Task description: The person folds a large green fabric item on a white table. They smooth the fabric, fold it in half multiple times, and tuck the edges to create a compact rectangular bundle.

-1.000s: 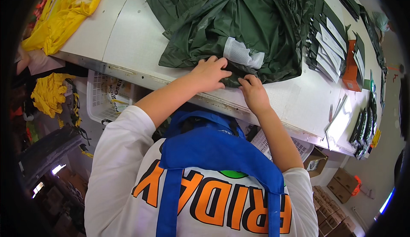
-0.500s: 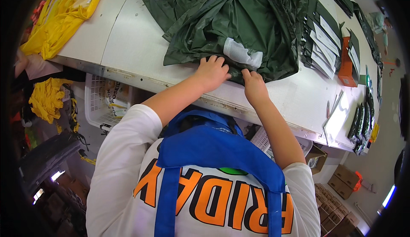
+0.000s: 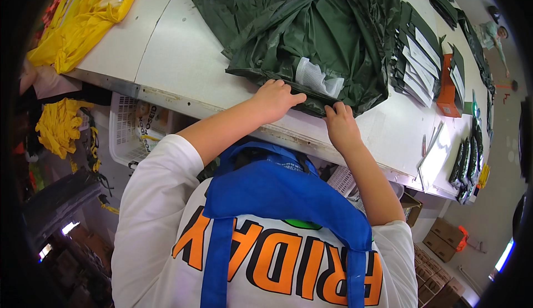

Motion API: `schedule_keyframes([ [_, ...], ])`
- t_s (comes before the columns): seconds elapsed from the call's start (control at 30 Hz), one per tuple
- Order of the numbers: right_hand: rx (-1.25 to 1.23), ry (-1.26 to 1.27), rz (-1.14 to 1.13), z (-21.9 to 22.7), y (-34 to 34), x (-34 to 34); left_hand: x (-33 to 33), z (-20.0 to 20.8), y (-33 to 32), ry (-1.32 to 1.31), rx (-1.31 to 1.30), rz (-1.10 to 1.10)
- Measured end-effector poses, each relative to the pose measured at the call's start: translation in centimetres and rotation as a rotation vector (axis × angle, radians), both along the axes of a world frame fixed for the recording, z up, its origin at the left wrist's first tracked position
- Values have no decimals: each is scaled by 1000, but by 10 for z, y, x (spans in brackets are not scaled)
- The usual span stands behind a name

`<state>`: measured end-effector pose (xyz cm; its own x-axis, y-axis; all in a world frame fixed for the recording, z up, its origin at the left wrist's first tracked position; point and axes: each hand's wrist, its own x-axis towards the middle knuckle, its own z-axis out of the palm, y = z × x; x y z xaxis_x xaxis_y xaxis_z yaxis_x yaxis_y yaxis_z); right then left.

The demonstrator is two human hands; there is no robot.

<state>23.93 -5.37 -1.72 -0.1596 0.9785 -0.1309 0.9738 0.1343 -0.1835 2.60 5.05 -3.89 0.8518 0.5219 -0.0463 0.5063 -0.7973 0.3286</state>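
Note:
A dark green garment (image 3: 311, 27) of thin, shiny, raincoat-like fabric lies spread and wrinkled at the table's near edge. Close to its front hem sits a piece of white mesh (image 3: 318, 78). My left hand (image 3: 276, 101) is closed on the hem to the left of the mesh, its thumb pointing right along the fabric. On the other side, my right hand (image 3: 341, 123) pinches the same hem, a short gap away from the left. Between the two hands the edge forms a narrow folded band. Some fingertips are hidden behind the fabric.
On the white table (image 3: 183, 58), a yellow garment (image 3: 91, 24) lies far left. Right stand dark packets with white papers (image 3: 419, 58), an orange box (image 3: 448, 94), a clear sheet (image 3: 435, 155) and several black packets (image 3: 469, 161). Below the edge hangs a white basket (image 3: 125, 130). Another person (image 3: 491, 36) is far right.
The garment's near left corner has shifted right. Both hands have moved slightly along the hem, the right one rightward and nearer to me, and the hem between them looks straighter.

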Motion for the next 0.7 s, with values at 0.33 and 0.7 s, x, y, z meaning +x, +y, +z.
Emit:
schedule_keyframes([
  [0.33,47,50,-37,-7,4,5,-5,5,-1,14,-2,-29],
  [0.7,234,34,-137,-35,-5,-8,8,15,-7,146,50,-10],
])
